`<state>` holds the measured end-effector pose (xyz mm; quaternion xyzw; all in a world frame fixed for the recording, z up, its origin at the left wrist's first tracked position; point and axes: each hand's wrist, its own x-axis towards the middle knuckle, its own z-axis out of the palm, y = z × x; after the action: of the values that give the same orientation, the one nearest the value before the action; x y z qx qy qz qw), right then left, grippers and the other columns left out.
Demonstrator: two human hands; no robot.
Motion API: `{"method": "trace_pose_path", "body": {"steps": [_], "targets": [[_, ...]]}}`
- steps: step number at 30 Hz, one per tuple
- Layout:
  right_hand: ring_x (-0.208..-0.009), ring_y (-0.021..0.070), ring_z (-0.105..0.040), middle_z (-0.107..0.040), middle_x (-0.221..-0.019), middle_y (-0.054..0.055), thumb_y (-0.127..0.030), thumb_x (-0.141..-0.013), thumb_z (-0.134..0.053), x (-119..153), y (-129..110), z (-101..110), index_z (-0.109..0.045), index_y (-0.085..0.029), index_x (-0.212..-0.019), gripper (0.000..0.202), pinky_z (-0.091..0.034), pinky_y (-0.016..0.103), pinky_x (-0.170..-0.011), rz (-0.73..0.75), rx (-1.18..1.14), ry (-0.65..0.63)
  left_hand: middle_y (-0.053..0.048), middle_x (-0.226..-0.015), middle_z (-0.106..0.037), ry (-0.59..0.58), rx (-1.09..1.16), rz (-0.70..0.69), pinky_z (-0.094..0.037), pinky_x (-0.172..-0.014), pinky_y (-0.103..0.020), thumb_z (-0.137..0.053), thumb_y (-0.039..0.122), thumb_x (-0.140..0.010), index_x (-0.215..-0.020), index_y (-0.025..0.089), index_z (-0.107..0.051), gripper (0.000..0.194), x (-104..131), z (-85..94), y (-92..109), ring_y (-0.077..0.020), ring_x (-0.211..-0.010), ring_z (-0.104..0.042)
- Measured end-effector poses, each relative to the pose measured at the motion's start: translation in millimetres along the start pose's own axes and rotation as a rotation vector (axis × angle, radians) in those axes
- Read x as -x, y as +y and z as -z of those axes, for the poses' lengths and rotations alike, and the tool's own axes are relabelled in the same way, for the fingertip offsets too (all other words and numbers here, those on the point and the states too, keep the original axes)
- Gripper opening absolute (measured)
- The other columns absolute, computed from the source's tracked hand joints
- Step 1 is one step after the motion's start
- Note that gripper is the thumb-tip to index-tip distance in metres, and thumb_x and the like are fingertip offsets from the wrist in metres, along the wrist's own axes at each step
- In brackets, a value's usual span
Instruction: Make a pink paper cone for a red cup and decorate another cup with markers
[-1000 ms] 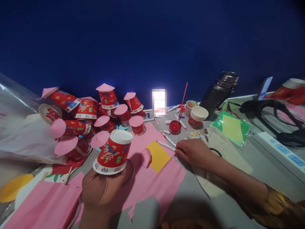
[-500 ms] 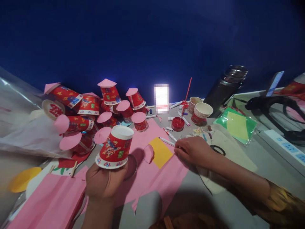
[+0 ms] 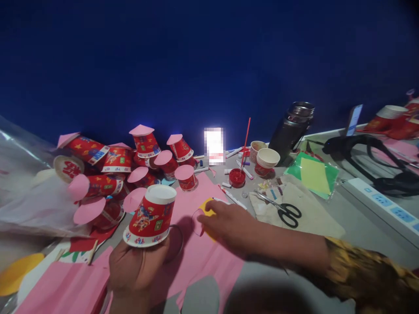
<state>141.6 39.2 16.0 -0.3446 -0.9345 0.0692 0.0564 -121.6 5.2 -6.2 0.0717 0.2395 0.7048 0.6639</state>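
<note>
My left hand holds a red paper cup upside down from below, its wide white rim resting at my fingers and its base on top. My right hand reaches over a yellow paper sheet, thumb and index finger apart. Its fingertips are at the edge of a small round pink paper piece; whether they touch it I cannot tell. Beneath both hands lies a large pink paper sheet. Scissors with black handles lie on a beige cloth to the right.
Several red cups with pink paper hats are piled at the left. Behind my right hand stand a red pot with a stick, stacked paper cups and a black flask. A power strip lies at right.
My right hand has moved left from beside the scissors to the small pink piece, uncovering the scissors. My left hand still holds the cup. The whole view has shifted somewhat.
</note>
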Motion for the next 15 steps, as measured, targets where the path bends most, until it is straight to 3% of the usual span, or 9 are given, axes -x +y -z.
{"method": "trace_pose_path", "body": {"steps": [4,6,9,11,13,15], "targets": [[-0.101,0.0287,-0.061,-0.062,-0.128,0.016,-0.016,-0.091,-0.062,-27,-2,-11,-0.067,-0.017,-0.105,0.015,-0.051,0.036,-0.070,0.091,0.086,0.010,-0.002,-0.133,-0.077,-0.014,0.003,0.048,-0.049,-0.116,-0.056,-0.049,0.027,-0.097,-0.140,0.039,-0.067,0.049,0,-1.1,-1,-0.0310,-0.133,-0.067],[-0.107,0.0293,-0.061,-0.062,-0.132,0.016,-0.014,-0.089,-0.064,-33,0,-17,-0.067,-0.017,-0.105,0.017,-0.053,0.035,-0.071,0.057,0.062,0.039,-0.003,-0.133,-0.078,-0.049,-0.007,0.102,-0.049,-0.115,-0.059,-0.048,0.029,-0.097,-0.141,0.039,-0.067,0.048,1,1.7,0,-0.0331,-0.133,-0.067],[-0.112,0.0261,-0.063,-0.062,-0.138,0.012,-0.023,-0.096,-0.062,-37,7,-14,-0.068,-0.021,-0.117,0.021,-0.053,0.033,-0.074,-0.003,-0.026,0.087,-0.002,-0.129,-0.079,-0.063,-0.051,0.179,-0.050,-0.113,-0.062,-0.048,0.031,-0.097,-0.144,0.041,-0.064,0.050,3,10.6,2,-0.0339,-0.136,-0.065],[-0.110,0.0242,-0.066,-0.068,-0.131,0.009,-0.036,-0.099,-0.063,-40,20,1,-0.068,-0.024,-0.122,0.026,-0.052,0.031,-0.075,-0.056,-0.049,0.044,0.000,-0.128,-0.080,-0.043,-0.101,0.180,-0.054,-0.111,-0.059,-0.049,0.033,-0.097,-0.144,0.045,-0.063,0.051,5,16.6,3,-0.0334,-0.137,-0.064],[-0.105,0.0228,-0.071,-0.076,-0.113,0.006,-0.030,-0.100,-0.062,-46,40,27,-0.072,-0.025,-0.114,0.019,-0.051,0.030,-0.079,-0.217,0.052,-0.077,0.002,-0.131,-0.079,-0.032,-0.129,0.177,-0.056,-0.109,-0.056,-0.053,0.036,-0.096,-0.141,0.049,-0.064,0.048,7,20.1,4,-0.0342,-0.140,-0.061],[-0.105,0.0277,-0.073,-0.077,-0.110,0.014,-0.020,-0.102,-0.052,-57,66,54,-0.074,-0.018,-0.111,0.024,-0.051,0.034,-0.080,-0.326,0.124,-0.072,0.004,-0.134,-0.077,-0.036,-0.132,0.176,-0.058,-0.107,-0.055,-0.059,0.039,-0.095,-0.136,0.053,-0.067,0.044,9,19.5,4,-0.0362,-0.143,-0.058]]}}
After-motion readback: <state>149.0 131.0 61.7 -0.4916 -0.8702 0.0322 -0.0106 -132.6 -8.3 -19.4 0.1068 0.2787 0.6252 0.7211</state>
